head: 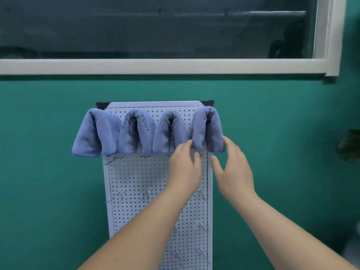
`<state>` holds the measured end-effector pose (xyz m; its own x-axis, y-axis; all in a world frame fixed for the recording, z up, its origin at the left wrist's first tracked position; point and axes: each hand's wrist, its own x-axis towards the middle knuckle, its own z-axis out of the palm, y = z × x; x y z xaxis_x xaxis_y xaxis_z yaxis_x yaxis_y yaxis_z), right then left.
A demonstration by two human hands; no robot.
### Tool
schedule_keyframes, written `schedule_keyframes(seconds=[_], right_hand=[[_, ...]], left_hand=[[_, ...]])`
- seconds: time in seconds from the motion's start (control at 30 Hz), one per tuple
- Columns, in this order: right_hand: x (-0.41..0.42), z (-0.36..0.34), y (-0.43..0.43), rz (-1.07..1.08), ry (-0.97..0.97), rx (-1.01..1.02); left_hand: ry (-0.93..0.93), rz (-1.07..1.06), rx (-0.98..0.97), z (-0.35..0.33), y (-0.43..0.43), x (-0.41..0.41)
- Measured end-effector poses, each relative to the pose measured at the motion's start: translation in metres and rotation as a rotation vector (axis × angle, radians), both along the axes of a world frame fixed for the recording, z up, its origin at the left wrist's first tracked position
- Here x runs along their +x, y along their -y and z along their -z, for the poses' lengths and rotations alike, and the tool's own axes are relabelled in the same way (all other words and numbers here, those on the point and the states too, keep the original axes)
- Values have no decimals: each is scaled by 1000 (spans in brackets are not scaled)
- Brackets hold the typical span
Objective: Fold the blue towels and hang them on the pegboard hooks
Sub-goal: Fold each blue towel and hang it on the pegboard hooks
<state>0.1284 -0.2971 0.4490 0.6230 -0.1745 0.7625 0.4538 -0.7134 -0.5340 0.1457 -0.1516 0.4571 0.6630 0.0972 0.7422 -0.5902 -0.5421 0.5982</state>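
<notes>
Left hand and right hand, fingers spread, gripping nothing, fingertips touching either side of rightmost blue towel

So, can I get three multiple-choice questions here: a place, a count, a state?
1. Which towel do the left hand and right hand reach? A the leftmost, B the rightmost towel, C the second from the left.
2. How many blue towels hang on the pegboard? A two, B three, C four.
3. The lower hooks are: A bare, B holding towels, C holding tools.
Answers: B, the fingers touch its lower ends; C, four drape across the top row; A, nothing hangs on them.
</notes>
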Motion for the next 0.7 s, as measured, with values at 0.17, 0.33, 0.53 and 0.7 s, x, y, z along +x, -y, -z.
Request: schedule_keyframes(seconds=[0.17,0.33,0.53,0.7], right_hand=[[-28,69,-8,14,-33,1],[-63,165,-20,-29,-204,-62],[-103,303,-38,-160,-559,-168],[-126,391,-51,-261,-962,-485]], left_hand=[[21,28,107,64,-25,-30],[-195,54,181,176,-63,-72],[-627,64,298,325,-125,-126],[-1007,59,457,407,-178,-166]])
